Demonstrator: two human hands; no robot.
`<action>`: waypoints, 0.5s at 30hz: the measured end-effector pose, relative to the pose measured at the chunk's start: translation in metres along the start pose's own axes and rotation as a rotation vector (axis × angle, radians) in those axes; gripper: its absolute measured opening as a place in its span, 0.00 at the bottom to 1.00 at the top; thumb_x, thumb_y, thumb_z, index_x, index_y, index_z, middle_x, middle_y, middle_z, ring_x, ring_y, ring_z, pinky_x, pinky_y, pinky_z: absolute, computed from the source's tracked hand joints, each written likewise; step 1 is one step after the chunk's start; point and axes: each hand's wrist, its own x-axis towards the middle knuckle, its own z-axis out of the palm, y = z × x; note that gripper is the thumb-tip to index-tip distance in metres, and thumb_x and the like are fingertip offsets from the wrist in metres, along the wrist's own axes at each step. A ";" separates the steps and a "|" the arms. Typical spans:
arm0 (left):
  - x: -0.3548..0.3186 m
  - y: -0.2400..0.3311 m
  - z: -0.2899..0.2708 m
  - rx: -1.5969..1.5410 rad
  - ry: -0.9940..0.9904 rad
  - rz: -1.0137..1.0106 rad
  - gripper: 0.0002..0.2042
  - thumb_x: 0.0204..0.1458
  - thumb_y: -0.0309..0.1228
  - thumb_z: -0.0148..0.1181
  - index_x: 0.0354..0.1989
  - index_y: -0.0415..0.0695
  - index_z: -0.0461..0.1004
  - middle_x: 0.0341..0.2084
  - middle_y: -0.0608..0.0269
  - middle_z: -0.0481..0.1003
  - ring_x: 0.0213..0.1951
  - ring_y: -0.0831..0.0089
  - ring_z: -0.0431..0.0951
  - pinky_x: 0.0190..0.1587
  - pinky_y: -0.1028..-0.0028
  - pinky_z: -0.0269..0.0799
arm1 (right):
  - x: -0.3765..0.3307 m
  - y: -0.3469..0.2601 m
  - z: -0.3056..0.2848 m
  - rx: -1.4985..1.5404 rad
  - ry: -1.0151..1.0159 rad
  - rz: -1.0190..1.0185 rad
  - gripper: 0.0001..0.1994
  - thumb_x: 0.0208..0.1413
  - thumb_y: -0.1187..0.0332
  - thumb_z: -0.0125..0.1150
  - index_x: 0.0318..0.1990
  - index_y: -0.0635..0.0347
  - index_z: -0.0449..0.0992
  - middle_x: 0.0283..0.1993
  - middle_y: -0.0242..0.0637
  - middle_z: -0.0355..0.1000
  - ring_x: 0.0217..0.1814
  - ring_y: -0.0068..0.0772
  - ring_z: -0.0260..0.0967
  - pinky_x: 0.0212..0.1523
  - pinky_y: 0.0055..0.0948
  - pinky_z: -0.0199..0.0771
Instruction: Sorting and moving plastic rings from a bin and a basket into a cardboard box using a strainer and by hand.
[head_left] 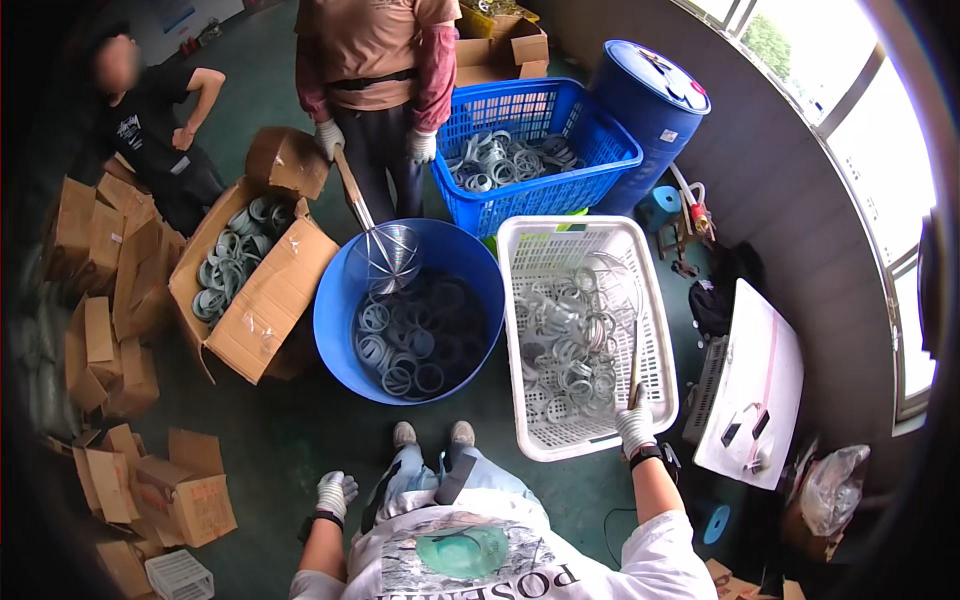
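Observation:
My right hand (636, 428), in a white knit glove, is closed round the handle of a wire skimmer (637, 345). The skimmer's wire head reaches into a white plastic basket (508, 330), over clear and pale plastic rings (578, 375). At my left side my left hand (337, 492), also gloved, hangs with nothing in it, its fingers loosely bent and apart. Ahead of my feet stands a round blue tub (333, 345) with rings lying in dark liquid. A co-worker's gloved hand (329, 138) grips another wire skimmer (392, 258), whose round head is inside the tub.
Behind the white basket are a blue crate (540, 200) of rings and a blue drum (650, 120). An open carton (265, 300) of rings stands left of the tub. More cartons (185, 500) line the left. A white board (750, 390) lies at right. Another person (150, 140) stands far left.

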 end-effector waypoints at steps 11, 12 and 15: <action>-0.012 0.013 -0.008 -0.005 0.110 0.001 0.11 0.51 0.34 0.55 0.43 0.51 0.64 0.31 0.58 0.75 0.29 0.62 0.77 0.30 0.59 0.76 | -0.080 -0.055 -0.046 0.526 -0.229 -0.055 0.41 0.41 0.82 0.46 0.67 0.49 0.43 0.23 0.32 0.62 0.16 0.22 0.59 0.14 0.22 0.62; -0.011 0.015 -0.008 -0.001 0.107 -0.003 0.11 0.51 0.33 0.55 0.43 0.51 0.64 0.30 0.58 0.74 0.29 0.62 0.77 0.30 0.59 0.76 | -0.093 -0.059 -0.049 0.544 -0.260 -0.092 0.41 0.41 0.83 0.46 0.67 0.48 0.43 0.23 0.31 0.62 0.16 0.21 0.59 0.15 0.21 0.62; -0.006 0.031 -0.007 -0.014 0.073 0.003 0.11 0.51 0.33 0.55 0.41 0.51 0.65 0.28 0.60 0.74 0.28 0.63 0.77 0.29 0.60 0.76 | -0.125 -0.082 -0.053 0.497 -0.396 -0.203 0.40 0.42 0.84 0.46 0.67 0.47 0.44 0.24 0.29 0.62 0.18 0.18 0.57 0.17 0.19 0.61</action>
